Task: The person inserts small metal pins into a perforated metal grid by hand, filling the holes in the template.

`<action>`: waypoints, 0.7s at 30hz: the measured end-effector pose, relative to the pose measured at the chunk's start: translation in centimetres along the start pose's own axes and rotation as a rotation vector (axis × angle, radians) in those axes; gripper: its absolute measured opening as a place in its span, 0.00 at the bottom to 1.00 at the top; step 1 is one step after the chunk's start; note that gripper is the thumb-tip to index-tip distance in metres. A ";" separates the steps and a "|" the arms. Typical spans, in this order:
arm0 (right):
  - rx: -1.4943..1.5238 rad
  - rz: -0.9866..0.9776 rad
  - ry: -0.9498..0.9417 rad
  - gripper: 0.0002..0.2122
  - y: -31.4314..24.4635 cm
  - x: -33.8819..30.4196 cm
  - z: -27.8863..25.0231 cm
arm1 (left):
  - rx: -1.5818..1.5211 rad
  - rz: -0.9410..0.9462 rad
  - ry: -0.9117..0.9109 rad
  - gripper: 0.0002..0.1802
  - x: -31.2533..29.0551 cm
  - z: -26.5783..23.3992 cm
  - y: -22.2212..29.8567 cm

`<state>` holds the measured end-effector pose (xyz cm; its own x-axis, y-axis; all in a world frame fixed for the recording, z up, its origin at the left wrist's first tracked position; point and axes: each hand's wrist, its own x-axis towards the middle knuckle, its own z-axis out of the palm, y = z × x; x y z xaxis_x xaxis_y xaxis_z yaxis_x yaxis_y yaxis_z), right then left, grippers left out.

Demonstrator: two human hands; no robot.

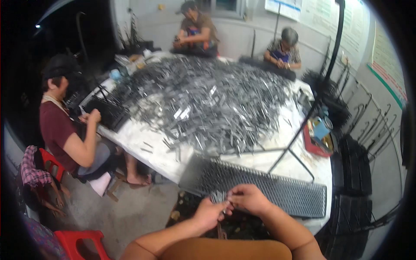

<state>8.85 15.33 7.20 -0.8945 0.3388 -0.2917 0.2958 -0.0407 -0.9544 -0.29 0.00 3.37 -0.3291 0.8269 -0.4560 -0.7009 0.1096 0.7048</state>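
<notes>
Strips of thin grey metal, gathered in a small bundle [218, 197], stand up from the left hand [210, 213], whose fingers are closed around them near the body, just before the near edge of the worktop [134, 135]. The right hand [249, 198] meets the bundle from the side, fingers bent and tips beside the left thumb; whether it pinches a single strip I cannot tell.

Just beyond the hands, a long dark mesh tray [273, 187] lies along the worktop's near edge. Behind it spreads a wide heap of loose strips [208, 99], some catching the light. To the right sit a red box [315, 146] and a blue cup [323, 128].

Three co-workers sit around the worktop: one in a dark red shirt [60, 125] at the left, and two on the far side. A red stool [82, 238] stands on the floor at the lower left.
</notes>
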 end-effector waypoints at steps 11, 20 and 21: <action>-0.496 -0.474 0.666 0.06 1.0 2.0 -4.1 | 0.041 -0.143 -0.050 0.12 -0.3 1.2 1.0; -0.842 -0.634 0.678 0.06 0.9 4.1 -2.8 | 0.063 -0.123 -0.033 0.13 -0.6 0.2 0.9; -0.862 -0.620 0.681 0.05 1.0 4.1 -2.8 | 0.056 -0.110 -0.036 0.13 -0.7 0.2 1.0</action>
<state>6.38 19.34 5.26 -0.6831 0.5064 0.5263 0.2408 0.8365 -0.4923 -0.60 -0.33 4.46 -0.2285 0.8271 -0.5136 -0.6951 0.2308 0.6809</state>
